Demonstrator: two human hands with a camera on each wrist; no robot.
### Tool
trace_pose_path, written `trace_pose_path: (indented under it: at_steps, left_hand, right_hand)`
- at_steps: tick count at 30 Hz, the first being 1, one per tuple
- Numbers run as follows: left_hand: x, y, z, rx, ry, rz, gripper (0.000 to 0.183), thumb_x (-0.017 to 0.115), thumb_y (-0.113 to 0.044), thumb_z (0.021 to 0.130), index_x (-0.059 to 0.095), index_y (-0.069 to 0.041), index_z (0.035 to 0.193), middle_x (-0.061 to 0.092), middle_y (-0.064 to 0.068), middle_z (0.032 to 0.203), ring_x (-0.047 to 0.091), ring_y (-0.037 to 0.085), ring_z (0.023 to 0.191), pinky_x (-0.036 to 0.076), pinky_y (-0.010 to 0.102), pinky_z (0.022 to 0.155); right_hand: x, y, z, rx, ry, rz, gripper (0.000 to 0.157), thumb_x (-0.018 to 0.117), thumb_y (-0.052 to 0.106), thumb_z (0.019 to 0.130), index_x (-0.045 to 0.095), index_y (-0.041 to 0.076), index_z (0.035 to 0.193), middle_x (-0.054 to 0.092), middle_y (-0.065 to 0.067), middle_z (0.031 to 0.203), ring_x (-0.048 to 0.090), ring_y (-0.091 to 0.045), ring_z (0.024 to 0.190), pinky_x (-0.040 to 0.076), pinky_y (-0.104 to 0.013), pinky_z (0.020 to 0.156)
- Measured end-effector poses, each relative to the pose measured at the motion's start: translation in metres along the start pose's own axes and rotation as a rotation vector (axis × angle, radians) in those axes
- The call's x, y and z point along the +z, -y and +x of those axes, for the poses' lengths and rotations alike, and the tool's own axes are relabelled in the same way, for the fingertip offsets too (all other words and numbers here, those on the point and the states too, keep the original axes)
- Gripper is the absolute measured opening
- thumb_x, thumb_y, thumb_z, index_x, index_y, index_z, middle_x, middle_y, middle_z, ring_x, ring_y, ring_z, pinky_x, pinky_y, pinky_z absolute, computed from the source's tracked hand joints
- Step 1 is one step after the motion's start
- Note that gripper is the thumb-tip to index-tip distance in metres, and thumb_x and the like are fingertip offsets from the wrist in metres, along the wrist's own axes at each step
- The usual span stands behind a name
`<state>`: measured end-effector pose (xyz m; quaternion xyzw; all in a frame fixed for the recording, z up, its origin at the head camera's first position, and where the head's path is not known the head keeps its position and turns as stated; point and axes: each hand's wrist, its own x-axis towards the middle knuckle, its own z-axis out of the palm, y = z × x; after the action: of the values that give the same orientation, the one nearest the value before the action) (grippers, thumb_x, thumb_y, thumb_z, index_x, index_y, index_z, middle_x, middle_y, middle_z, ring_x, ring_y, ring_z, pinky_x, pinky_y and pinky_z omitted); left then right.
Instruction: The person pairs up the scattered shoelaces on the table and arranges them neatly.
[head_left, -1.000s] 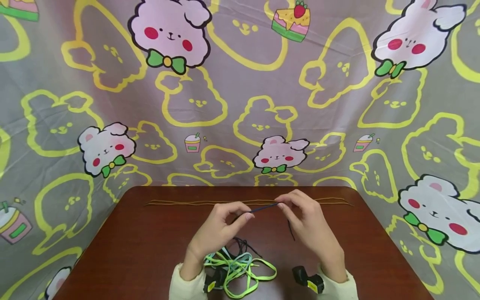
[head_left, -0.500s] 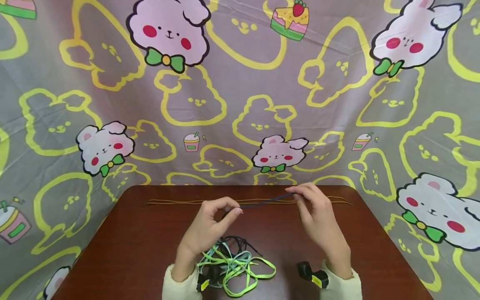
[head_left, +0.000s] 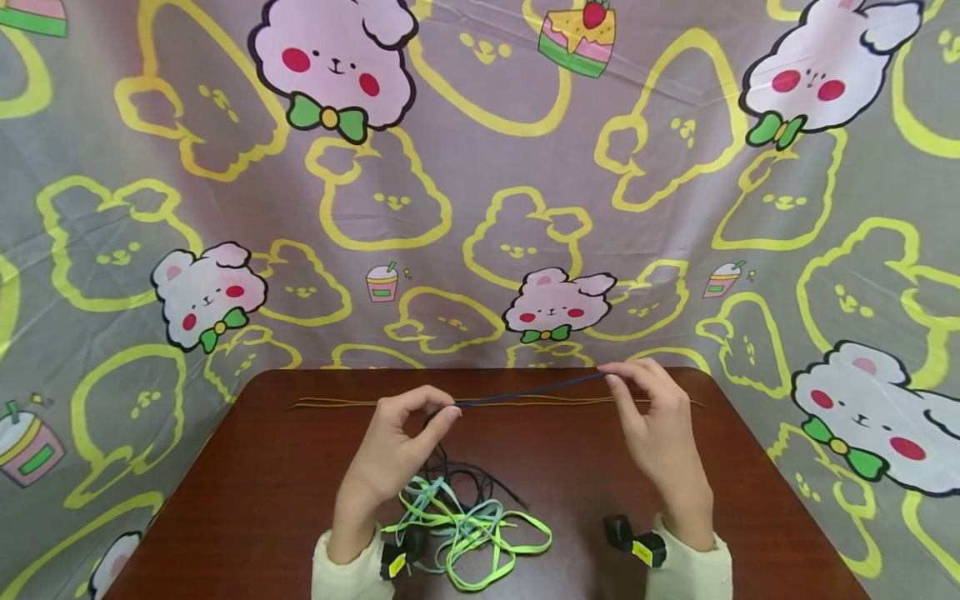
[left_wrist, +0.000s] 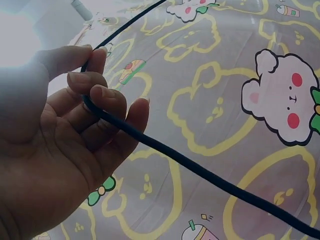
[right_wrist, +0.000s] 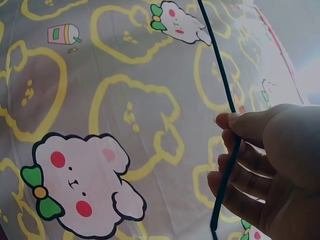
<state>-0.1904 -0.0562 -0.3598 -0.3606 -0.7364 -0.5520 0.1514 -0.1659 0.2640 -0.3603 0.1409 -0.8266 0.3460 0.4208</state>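
A dark blue shoelace [head_left: 540, 390] stretches between both hands above the table, rising slightly towards the right. My left hand [head_left: 393, 442] pinches it between thumb and forefinger. In the left wrist view the lace [left_wrist: 190, 164] also runs across the other curled fingers and away to the lower right. My right hand [head_left: 667, 433] pinches it near one end. The right wrist view shows the short end of the lace [right_wrist: 220, 65] hanging below the thumb, past the fingers. Dark lace hangs from the left hand towards the pile below.
A tangled pile of neon green laces [head_left: 536, 550], light blue laces [head_left: 489, 512] and black laces [head_left: 501, 485] lies on the brown table [head_left: 247, 500] between the forearms. Long tan laces [head_left: 337, 403] lie straight along the back edge. A printed curtain [head_left: 450, 208] surrounds the table.
My hands have moved apart, left hand to the left and right hand to the right and up. The length of blue shoelace between them has grown longer.
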Motion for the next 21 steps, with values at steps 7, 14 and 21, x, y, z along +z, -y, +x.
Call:
trace_pose_path:
  at_steps: [7, 14, 21]
  left_hand:
    - [-0.004, 0.003, 0.0, 0.043, -0.04, 0.024, 0.015, 0.067, -0.002, 0.097, 0.072, -0.016, 0.099, 0.059, -0.004, 0.075, 0.051, 0.01, 0.066, 0.042, 0.027, 0.061]
    - [-0.005, 0.006, -0.002, 0.062, -0.074, 0.031, 0.018, 0.068, 0.002, 0.094, 0.072, -0.015, 0.098, 0.058, -0.003, 0.076, 0.051, 0.011, 0.069, 0.042, 0.027, 0.064]
    - [-0.009, 0.006, -0.003, 0.06, -0.125, 0.03, 0.019, 0.068, 0.003, 0.094, 0.072, -0.015, 0.097, 0.055, -0.003, 0.074, 0.05, 0.012, 0.068, 0.041, 0.027, 0.064]
  right_hand:
    - [-0.006, -0.004, 0.0, 0.112, -0.096, -0.035, 0.009, 0.073, 0.001, 0.092, 0.076, 0.002, 0.1, 0.067, -0.004, 0.084, 0.056, 0.0, 0.075, 0.044, -0.007, 0.07]
    - [-0.011, -0.009, -0.002, 0.233, -0.207, -0.024, 0.01, 0.072, 0.009, 0.095, 0.076, 0.0, 0.098, 0.066, -0.001, 0.082, 0.056, 0.004, 0.068, 0.044, -0.007, 0.066]
    - [-0.017, -0.012, 0.0, 0.269, -0.266, -0.005, 0.013, 0.066, 0.004, 0.097, 0.076, 0.0, 0.104, 0.061, 0.007, 0.089, 0.054, 0.001, 0.067, 0.043, -0.008, 0.065]
